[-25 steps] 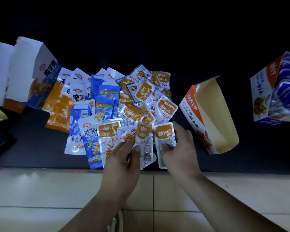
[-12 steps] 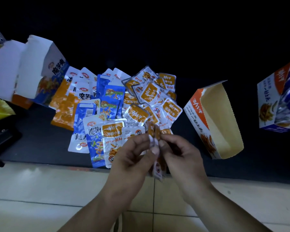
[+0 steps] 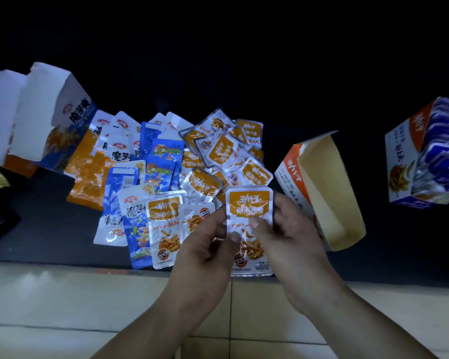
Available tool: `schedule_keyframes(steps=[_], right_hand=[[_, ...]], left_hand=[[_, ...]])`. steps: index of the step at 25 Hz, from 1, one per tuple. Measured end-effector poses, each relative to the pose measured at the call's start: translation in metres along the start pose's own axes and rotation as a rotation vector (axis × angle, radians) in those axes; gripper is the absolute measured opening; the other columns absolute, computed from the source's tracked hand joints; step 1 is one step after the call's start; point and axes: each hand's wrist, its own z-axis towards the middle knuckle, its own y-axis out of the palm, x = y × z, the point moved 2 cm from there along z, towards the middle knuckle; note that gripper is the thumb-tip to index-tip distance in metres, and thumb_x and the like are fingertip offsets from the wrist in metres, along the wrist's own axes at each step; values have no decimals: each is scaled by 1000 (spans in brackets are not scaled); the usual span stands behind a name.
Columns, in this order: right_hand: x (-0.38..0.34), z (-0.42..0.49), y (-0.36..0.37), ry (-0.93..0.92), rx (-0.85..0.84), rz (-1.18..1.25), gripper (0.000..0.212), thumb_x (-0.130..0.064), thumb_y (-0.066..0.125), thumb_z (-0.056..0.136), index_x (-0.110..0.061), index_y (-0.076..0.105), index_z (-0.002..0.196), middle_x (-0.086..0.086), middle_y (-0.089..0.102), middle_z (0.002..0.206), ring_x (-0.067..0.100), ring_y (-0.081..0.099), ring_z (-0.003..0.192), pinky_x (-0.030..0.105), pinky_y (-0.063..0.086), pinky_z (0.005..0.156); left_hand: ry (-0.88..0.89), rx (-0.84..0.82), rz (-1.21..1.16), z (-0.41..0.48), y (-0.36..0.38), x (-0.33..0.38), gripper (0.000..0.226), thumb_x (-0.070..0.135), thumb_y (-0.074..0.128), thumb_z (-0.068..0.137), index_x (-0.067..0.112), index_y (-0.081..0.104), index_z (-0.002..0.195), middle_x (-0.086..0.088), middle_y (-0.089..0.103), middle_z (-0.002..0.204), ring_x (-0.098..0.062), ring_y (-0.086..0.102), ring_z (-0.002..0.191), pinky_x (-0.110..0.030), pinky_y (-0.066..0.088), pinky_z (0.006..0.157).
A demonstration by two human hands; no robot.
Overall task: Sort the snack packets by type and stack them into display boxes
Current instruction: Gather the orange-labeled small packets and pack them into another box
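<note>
Head view showed both hands raised over the near edge of the dark mat (image 3: pixel 49 229), sharing one orange-labelled packet (image 3: pixel 248 216). The left hand (image 3: pixel 205 244) was curled, thumb and fingertips pinching the packet's left edge; the right hand (image 3: pixel 288 237) closed on its right side, thumb laid across the clear lower window. Whether more than one packet lay in that grip could not be told.

The packet looked like thin, glossy plastic film: flat, rectangular with rounded corners, an orange panel at the top and a see-through part below showing small brownish strips. It probably weighed very little and would flex or buckle if pressed at the middle. The film seemed slick, so a pinch on the sealed edges, where it is stiffer, would likely hold better than a squeeze on the filled belly.

Just beyond the hands lay the loose heap (image 3: pixel 218 161) of similar orange packets, overlapping and tilted. Beyond the left hand and to its left were longer blue pouches (image 3: pixel 163 164) and orange ones (image 3: pixel 86 174), also shiny. Just beside the right hand, an open orange-and-white carton (image 3: pixel 329 187) lay tipped, its plain cardboard inside bare. Farther right stood a box (image 3: pixel 405 161) packed with blue packets; far left, a white and blue carton (image 3: pixel 47 110).
</note>
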Motion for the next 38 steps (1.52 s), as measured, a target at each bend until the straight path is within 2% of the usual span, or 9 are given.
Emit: schedule_keyframes(steps=[3, 5, 9, 13, 17, 22, 28, 33, 38], right_hand=[[-11, 3, -34, -27, 120, -47, 40, -1, 61, 97, -35, 63, 119, -13, 77, 101, 2, 72, 95, 29, 55, 85], [-15, -1, -68, -34, 271, -51, 45, -3, 60, 98, -41, 61, 122, -15, 76, 103, -2, 71, 92, 22, 53, 79], [-11, -14, -123, 59, 437, 71, 69, -13, 60, 98, -58, 38, 145, -22, 70, 118, -1, 69, 101, 30, 55, 83], [-3, -17, -141, 211, 442, 309, 57, -15, 59, 94, -55, 54, 134, -17, 74, 111, 12, 77, 89, 44, 62, 82], [1, -14, -144, 204, 403, 318, 66, -10, 69, 93, -53, 50, 139, -22, 73, 108, 8, 74, 91, 37, 61, 74], [-9, -8, -134, 27, 366, 172, 58, -3, 73, 92, -49, 57, 124, -20, 75, 104, -3, 72, 90, 18, 57, 64], [-20, 4, -115, -133, 401, 160, 61, 1, 71, 92, -49, 54, 123, -18, 73, 108, 2, 72, 100, 24, 60, 76], [-31, 10, -93, -200, 200, -120, 65, -12, 59, 102, -62, 39, 138, -21, 61, 127, 2, 65, 113, 34, 60, 92], [-31, 14, -91, -279, 254, -133, 48, -15, 58, 102, -48, 46, 135, -19, 64, 118, 2, 66, 109, 30, 61, 84]], left_hand=[[15, -69, 72, 12, 20, 7, 30, 10, 60, 102, 32, 70, 120, 6, 65, 80, -9, 58, 69, -31, 52, 62], [50, -80, 190, 24, 43, 6, 34, 14, 63, 100, 37, 68, 124, 8, 69, 102, -4, 66, 86, -37, 60, 78], [160, -82, 363, 44, 99, 6, 78, 34, 72, 91, 52, 29, 154, 27, 43, 141, -2, 52, 128, -31, 53, 99], [198, -130, 440, 47, 133, 0, 101, 28, 72, 94, 58, -1, 156, 15, 37, 152, 7, 53, 124, -19, 53, 91], [235, -137, 553, 50, 124, -12, 93, 15, 58, 96, 54, 1, 159, -2, 62, 123, -9, 68, 83, -29, 53, 65], [312, -107, 687, 36, 84, -13, 82, 10, 60, 95, 34, 20, 162, 20, 66, 103, -1, 65, 84, -12, 46, 67], [389, -87, 819, 29, 54, -11, 74, 2, 68, 87, 20, 44, 155, 10, 64, 95, -1, 51, 69, -5, 36, 58], [381, -152, 848, 22, 51, -10, 74, 4, 67, 88, 25, 42, 155, 7, 56, 98, -7, 54, 66, -23, 44, 53], [421, -89, 833, 29, 45, -5, 72, 4, 67, 84, 24, 49, 151, 8, 56, 118, -10, 63, 94, -3, 41, 70]])
